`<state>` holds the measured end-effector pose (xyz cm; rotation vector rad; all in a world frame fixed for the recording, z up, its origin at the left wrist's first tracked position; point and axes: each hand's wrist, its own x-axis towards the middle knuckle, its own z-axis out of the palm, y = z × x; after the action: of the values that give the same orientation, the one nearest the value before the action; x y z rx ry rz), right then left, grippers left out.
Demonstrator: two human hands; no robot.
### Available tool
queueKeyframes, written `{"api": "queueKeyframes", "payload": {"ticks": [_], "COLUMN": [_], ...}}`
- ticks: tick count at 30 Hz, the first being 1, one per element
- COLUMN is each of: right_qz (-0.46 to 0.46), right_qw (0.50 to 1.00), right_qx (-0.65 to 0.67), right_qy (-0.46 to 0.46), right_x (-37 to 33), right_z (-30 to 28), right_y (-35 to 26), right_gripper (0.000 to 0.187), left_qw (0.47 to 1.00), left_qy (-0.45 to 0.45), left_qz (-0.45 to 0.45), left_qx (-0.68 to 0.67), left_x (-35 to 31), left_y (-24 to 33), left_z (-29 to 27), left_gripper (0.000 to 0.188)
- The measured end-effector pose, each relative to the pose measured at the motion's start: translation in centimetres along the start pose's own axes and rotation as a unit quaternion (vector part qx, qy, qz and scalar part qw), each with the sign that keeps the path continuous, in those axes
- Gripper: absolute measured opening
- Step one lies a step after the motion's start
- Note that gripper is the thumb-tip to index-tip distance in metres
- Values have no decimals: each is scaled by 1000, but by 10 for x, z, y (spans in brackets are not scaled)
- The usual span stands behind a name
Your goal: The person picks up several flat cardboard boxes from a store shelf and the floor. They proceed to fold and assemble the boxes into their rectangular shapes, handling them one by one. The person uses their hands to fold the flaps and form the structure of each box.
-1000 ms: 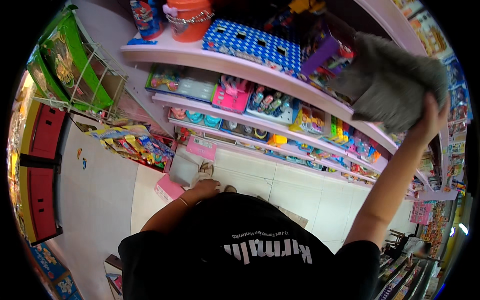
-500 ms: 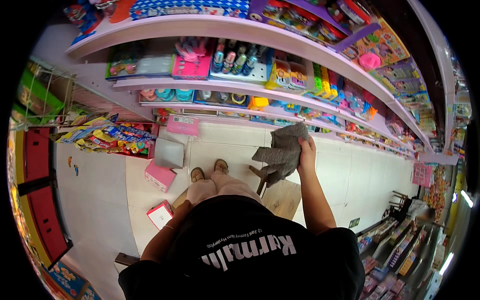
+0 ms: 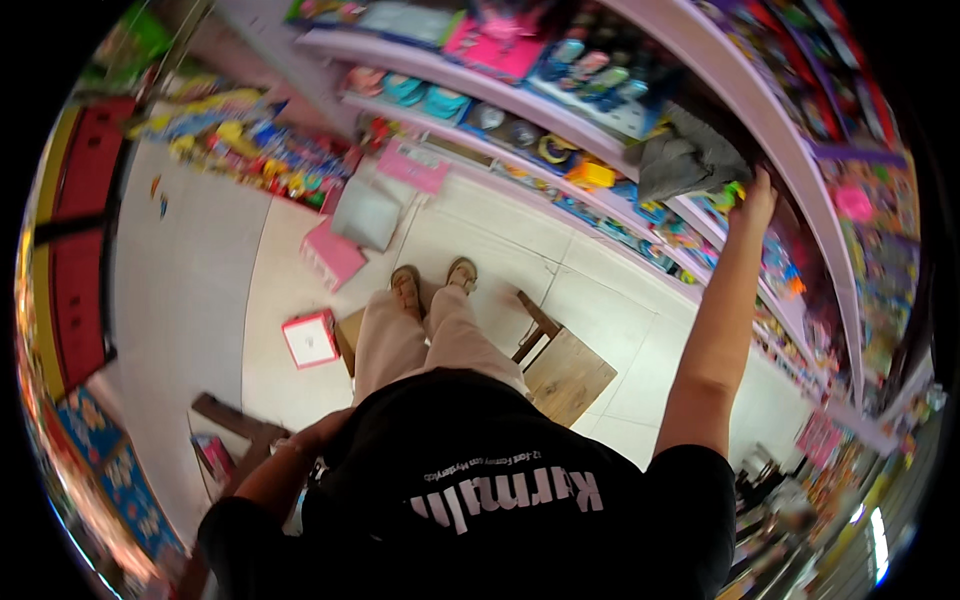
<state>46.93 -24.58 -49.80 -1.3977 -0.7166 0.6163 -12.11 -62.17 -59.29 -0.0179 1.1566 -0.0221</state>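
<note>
My right arm reaches out to the shelf unit on the right. My right hand (image 3: pixel 757 203) grips one end of a grey cloth (image 3: pixel 690 155), which hangs bunched at the middle shelf, in front of small colourful toys. Just left of the cloth stands a tray of small bottles (image 3: pixel 590 85) with bright labels. Below it, an orange toy (image 3: pixel 590 175) sits on a lower shelf. My left hand (image 3: pixel 318 440) is low beside my hip, partly behind my black shirt, so its fingers are hidden.
A wooden stool (image 3: pixel 570 375) stands by my right leg. On the floor to the left are a grey bin (image 3: pixel 365 213), a pink box (image 3: pixel 333 253) and a red-and-white box (image 3: pixel 311 338). A brown wooden frame (image 3: pixel 240 420) is near my left arm. Bagged snacks (image 3: pixel 250 140) fill a rack beyond.
My right hand has carried the grey cloth from over the floor up and right to the shelf. My left arm has shifted outward and back. The view has turned and tilted.
</note>
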Motion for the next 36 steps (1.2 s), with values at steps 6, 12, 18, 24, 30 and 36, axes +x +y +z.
{"api": "queueKeyframes", "payload": {"ticks": [6,12,18,24,30,36], "right_qz": [-106,55,65,-38,-224,-285], "right_qw": [827,430,426,471,372,304], "right_qx": [-502,-511,-541,-579,-625,-673], "right_qy": [-230,-742,-722,-664,-649,-610], "right_x": [-166,-403,-431,-375,-355,-357], "right_z": [24,-22,53,147,250,284], "right_y": [113,206,218,345,423,507], "right_gripper": [26,33,22,23,38,36], "left_qw": [974,973,973,943,897,835], "left_qy": [-130,-144,-118,218,323,385], "left_qz": [150,162,200,182,287,389], "left_qx": [104,78,8,173,93,54], "left_x": [49,93,126,153,248,315], "left_y": [-41,-100,-176,-131,-47,6], "left_z": [2,-36,-63,-42,-58,-79], "left_gripper": [36,35,34,31,28,24]}}
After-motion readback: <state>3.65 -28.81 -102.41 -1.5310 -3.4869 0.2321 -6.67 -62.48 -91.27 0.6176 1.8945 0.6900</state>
